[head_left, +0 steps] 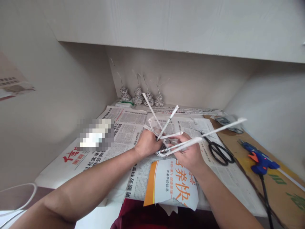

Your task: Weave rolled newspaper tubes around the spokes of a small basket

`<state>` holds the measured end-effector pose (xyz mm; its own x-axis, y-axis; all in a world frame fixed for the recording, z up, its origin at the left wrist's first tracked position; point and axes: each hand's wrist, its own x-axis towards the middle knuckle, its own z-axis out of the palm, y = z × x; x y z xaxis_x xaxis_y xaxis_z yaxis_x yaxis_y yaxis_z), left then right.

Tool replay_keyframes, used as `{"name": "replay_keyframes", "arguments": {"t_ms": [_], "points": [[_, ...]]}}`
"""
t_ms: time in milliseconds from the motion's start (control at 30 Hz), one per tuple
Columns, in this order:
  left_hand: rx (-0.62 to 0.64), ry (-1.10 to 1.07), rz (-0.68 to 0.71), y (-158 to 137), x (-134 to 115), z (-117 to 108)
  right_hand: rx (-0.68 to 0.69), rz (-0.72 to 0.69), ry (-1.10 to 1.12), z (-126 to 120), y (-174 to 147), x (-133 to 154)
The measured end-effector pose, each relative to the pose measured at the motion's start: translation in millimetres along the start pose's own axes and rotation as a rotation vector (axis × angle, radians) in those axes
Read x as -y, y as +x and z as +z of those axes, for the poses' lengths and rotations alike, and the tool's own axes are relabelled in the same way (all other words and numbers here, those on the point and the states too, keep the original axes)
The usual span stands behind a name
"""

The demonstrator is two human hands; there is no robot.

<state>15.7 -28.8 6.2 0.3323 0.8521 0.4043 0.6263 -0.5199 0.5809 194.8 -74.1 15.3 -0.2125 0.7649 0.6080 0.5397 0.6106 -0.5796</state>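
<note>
Between my hands is a small piece woven from rolled newspaper strips [162,154], with several long white ends [169,121] sticking up and out to the right. My left hand [147,143] is closed around its left side, the fingertips partly hidden behind the strips. On the other side my right hand [189,154] is closed on the piece, with two long strips crossing over its fingers. Just below lies an orange and white printed sheet [166,183], on top of the spread newspaper [125,128].
Black-handled scissors [220,152] lie to the right. Beyond them a blue glue gun [259,159] rests on cardboard [240,159], its black cable running toward the front edge. Several gourd-shaped woven paper pieces [138,95] stand at the back wall, near rolled paper strips [186,110].
</note>
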Motion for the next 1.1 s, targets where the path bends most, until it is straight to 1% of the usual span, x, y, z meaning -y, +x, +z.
{"name": "replay_keyframes", "arguments": {"t_ms": [67,133,200,300,367,400,467,533,633,700,733,800,867,933,1033,1100], "points": [[-0.006,0.004,0.016,0,-1,0,0.008,0.066,-0.019,1,0,0],[-0.019,0.008,0.03,-1,-2,-1,-0.036,0.103,-0.027,0,0,2],[-0.022,0.006,0.026,-1,-3,-1,-0.061,0.07,-0.028,-1,0,5],[-0.006,0.001,0.027,-1,-3,-2,-0.038,-0.042,-0.017,0,1,5],[0.003,0.005,0.043,0,-3,-1,-0.041,-0.044,-0.024,2,1,1],[0.004,0.009,0.045,0,-3,-1,-0.056,-0.006,-0.031,3,1,-1],[0.002,0.024,0.037,0,-3,0,-0.088,0.117,-0.023,5,0,-4],[0.001,0.048,0.033,0,-2,1,-0.123,0.225,0.07,4,-1,-5],[-0.004,0.07,0.046,0,-2,1,-0.204,0.28,0.333,-1,0,-4],[0.002,0.069,0.047,0,-1,0,-0.246,0.295,0.412,-5,1,-3],[0.006,0.068,0.045,0,-1,0,-0.24,0.311,0.388,-6,2,-3],[0.009,0.063,0.032,0,-1,0,-0.182,0.344,0.265,-7,2,-2],[0.001,0.054,0.013,0,-1,0,-0.127,0.345,0.154,-6,1,-2],[-0.006,0.046,0.001,0,-1,0,-0.127,0.322,0.108,-4,1,-1],[-0.011,0.05,0.022,-1,-2,0,-0.152,0.31,0.01,1,3,-1],[-0.024,0.068,0.056,-1,-4,-1,-0.088,0.295,-0.054,4,4,-3]]}}
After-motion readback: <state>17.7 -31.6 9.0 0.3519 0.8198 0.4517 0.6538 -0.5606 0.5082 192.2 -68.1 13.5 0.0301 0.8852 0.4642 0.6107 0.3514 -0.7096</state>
